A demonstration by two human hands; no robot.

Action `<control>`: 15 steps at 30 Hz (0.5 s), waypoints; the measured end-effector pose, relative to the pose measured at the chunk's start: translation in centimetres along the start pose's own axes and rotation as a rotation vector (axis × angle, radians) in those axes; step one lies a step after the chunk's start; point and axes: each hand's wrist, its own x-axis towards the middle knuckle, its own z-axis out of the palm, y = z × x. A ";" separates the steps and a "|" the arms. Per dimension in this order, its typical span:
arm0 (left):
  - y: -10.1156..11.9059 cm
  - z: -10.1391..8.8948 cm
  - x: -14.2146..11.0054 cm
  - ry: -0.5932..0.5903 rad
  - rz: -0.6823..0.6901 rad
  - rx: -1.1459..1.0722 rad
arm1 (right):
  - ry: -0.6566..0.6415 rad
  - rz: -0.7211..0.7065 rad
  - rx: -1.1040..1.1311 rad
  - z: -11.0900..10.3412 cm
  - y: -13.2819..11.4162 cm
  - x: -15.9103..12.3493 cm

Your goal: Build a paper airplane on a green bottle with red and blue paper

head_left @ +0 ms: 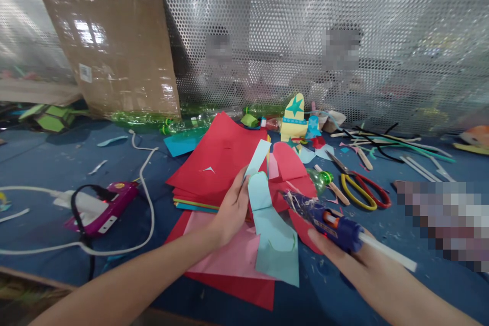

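Observation:
My left hand (232, 210) is closed on a narrow light-blue paper strip (260, 156), which points up and away from me. Against its fingertips lies a larger light-blue paper cut-out (273, 229) with a rounded top and a fold line. In my right hand (353, 262) is a dark blue glue gun (332, 225), a white glue stick out of its back and its nozzle toward the cut-out. Thin strands of glue cling around the nozzle. Beneath are pink paper (217, 252) and a stack of red sheets (214, 163).
Scissors (361, 183) with red and yellow handles lie to the right. A purple power strip (103, 209) with a white cord sits at left. A cardboard sheet (118, 51) leans on the perforated metal panel (263, 15). Plastic bottles and a yellow paper piece (293, 117) stand behind.

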 end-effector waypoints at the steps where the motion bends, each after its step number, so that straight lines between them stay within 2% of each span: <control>1: 0.0 0.0 0.0 0.002 0.000 0.000 | -0.003 -0.007 0.003 0.0 -0.1 0.0; 7: 0.0 0.0 0.1 -0.030 0.005 0.018 | -0.066 -0.157 0.090 0.0 -1.4 0.1; 15: 0.5 -0.1 -0.1 -0.094 -0.020 0.221 | -0.050 0.091 0.005 -0.2 -0.8 0.0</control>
